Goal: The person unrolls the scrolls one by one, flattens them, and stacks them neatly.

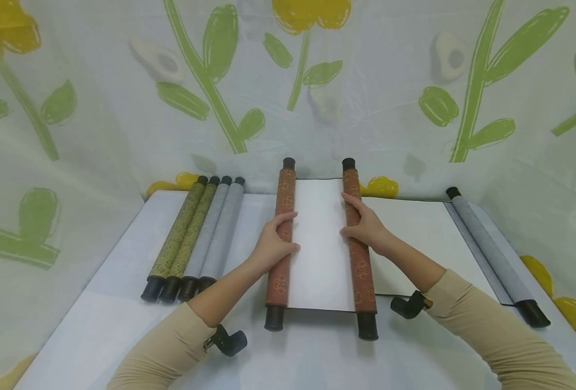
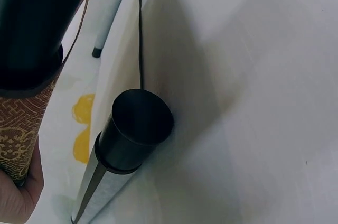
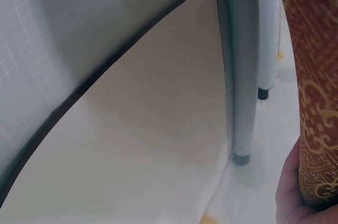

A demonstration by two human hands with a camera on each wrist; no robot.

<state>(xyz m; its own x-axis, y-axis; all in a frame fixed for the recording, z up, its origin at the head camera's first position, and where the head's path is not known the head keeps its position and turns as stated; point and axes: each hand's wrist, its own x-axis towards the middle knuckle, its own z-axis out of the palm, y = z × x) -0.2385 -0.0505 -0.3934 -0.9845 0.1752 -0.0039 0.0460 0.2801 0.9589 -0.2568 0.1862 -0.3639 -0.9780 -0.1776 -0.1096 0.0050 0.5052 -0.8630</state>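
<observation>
A hanging scroll with red-brown, gold-patterned rolls and black end knobs lies partly unrolled in the middle of the head view, its white paper (image 1: pixel 319 249) showing between the rolls. On the left roll (image 1: pixel 280 279), my left hand (image 1: pixel 270 244) grips with thumb and fingers on either side. My right hand (image 1: pixel 370 227) holds the right roll (image 1: pixel 362 276) the same way. In the left wrist view, a black knob (image 2: pixel 42 28) hides much of that roll. The patterned cloth (image 3: pixel 317 92) fills the right edge of the right wrist view, with fingers behind it.
Right of the held scroll spreads a cream sheet (image 1: pixel 414 244), ending in a grey roll (image 1: pixel 488 244) with black knobs. Two green-yellow rolls (image 1: pixel 178 233) and two grey rolls (image 1: pixel 224 227) lie side by side at left on the white table (image 1: pixel 88 303). A flower-printed curtain (image 1: pixel 366 108) stands behind.
</observation>
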